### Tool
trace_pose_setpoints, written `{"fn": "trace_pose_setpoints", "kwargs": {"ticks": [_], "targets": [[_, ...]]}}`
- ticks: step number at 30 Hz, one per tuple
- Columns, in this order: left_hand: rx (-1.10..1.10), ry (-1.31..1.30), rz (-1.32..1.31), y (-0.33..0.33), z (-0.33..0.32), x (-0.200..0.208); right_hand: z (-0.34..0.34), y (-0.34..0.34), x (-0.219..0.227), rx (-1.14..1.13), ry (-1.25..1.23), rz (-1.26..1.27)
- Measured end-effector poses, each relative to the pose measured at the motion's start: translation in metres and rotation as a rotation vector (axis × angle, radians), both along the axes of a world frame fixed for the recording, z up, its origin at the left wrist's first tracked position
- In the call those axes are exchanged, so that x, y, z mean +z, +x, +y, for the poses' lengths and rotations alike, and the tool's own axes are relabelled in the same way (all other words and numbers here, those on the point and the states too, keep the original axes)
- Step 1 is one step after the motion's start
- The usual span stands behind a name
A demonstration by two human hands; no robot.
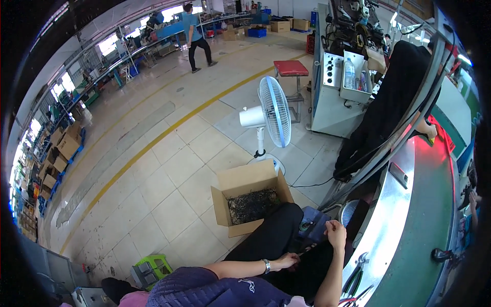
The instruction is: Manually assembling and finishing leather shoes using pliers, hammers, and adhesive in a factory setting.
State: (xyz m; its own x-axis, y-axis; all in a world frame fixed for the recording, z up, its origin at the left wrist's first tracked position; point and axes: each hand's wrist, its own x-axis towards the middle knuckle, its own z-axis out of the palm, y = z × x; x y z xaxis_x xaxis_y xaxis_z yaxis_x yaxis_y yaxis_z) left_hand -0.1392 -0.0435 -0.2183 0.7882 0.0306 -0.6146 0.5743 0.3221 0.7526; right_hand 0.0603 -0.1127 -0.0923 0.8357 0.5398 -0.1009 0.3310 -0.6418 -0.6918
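Observation:
My left hand (287, 261), with a metal watch at the wrist, rests low over my dark trousers. Its fingers are curled together, and what they hold, if anything, is too dark to make out. My right hand (335, 234) is raised a little higher, beside a blue plastic bin (320, 221), fingers closed in a pinch; I cannot make out anything in them. Just beyond my knee stands an open cardboard box (240, 182) holding a tangle of thin black parts (250, 205). Black-handled pliers (355, 275) lie on the metal bench edge (381, 240) to my right.
A white fan (275, 112) stands behind the box, its cable on the floor. A green conveyor belt (432, 204) runs along the right, with a phone (398, 175) beside it. A green stool (156, 267) is at lower left. Other people are nearby, one walking (194, 38).

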Motion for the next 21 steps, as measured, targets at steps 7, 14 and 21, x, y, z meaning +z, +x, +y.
{"fn": "trace_pose_setpoints", "kwargs": {"ticks": [7, 14, 21], "targets": [[0.026, -0.005, -0.004, 0.000, 0.002, 0.002, 0.002, 0.000, -0.002, -0.014, 0.081, 0.019], [0.030, -0.056, 0.034, 0.000, 0.001, 0.008, 0.000, 0.001, -0.006, -0.012, 0.073, 0.012], [0.014, -0.036, 0.017, 0.000, 0.000, 0.008, 0.000, 0.002, -0.006, 0.000, 0.072, 0.000]]}}
